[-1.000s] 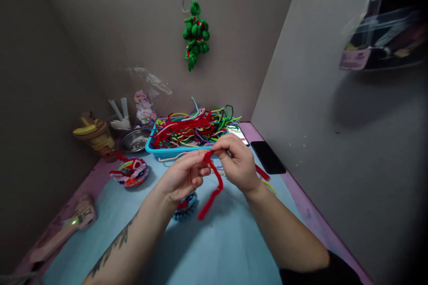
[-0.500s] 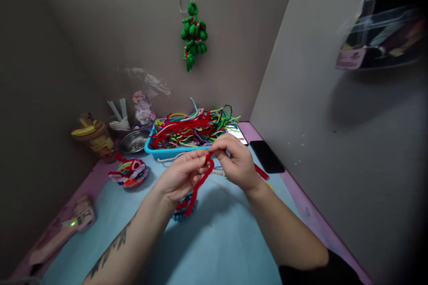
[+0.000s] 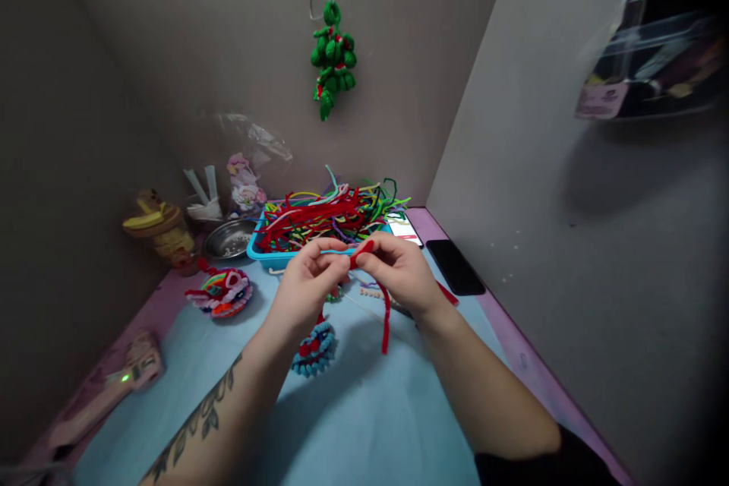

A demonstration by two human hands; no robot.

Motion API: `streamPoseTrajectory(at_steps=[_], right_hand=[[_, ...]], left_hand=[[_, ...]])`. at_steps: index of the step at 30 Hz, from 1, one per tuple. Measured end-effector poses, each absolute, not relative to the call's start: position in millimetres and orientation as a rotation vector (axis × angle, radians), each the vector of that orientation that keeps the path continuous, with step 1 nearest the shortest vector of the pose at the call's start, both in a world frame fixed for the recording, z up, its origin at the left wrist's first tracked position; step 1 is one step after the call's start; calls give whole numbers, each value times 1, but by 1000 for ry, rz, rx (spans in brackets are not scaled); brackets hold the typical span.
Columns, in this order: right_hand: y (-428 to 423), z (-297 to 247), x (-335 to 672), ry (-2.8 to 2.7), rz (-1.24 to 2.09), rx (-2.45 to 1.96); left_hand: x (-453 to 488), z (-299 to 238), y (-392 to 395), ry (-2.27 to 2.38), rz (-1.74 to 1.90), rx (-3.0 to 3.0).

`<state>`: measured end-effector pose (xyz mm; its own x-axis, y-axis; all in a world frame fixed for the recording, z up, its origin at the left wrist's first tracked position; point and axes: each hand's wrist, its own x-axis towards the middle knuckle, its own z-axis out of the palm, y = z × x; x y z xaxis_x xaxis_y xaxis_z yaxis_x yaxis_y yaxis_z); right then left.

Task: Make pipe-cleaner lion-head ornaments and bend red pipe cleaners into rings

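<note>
So both hands are pinched up close together over the blue mat (image 3: 364, 425), working a red pipe cleaner (image 3: 386, 323). Left hand (image 3: 313, 277) has one bit tight between thumb and fingers, right hand (image 3: 402, 273) grips it just beside that, and a loose end dangles below the right one. It's all right in front of the blue tray (image 3: 270, 258). Fuzzy blue-and-red figure (image 3: 314, 349) sits below the hands, black phone (image 3: 456, 267) off to the right.
</note>
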<state>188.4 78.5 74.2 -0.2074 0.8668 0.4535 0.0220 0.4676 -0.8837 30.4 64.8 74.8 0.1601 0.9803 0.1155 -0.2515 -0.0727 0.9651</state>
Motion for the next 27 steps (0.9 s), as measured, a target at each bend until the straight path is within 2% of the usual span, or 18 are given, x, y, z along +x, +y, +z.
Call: streamPoseTrajectory(at_steps=[9, 17, 19, 24, 27], right_hand=[[84, 68, 185, -1439, 1034, -716], [86, 68, 184, -1425, 1133, -782], [86, 70, 187, -1489, 1025, -798], [82, 74, 196, -1771, 345, -627], [79, 75, 199, -1899, 99, -568]], left_hand=[[36, 73, 65, 745, 1205, 1234], [37, 77, 63, 946, 1353, 1246], [35, 79, 63, 929, 1350, 1145], [29, 87, 65, 822, 1178, 786], [27, 90, 67, 771, 1066, 733]])
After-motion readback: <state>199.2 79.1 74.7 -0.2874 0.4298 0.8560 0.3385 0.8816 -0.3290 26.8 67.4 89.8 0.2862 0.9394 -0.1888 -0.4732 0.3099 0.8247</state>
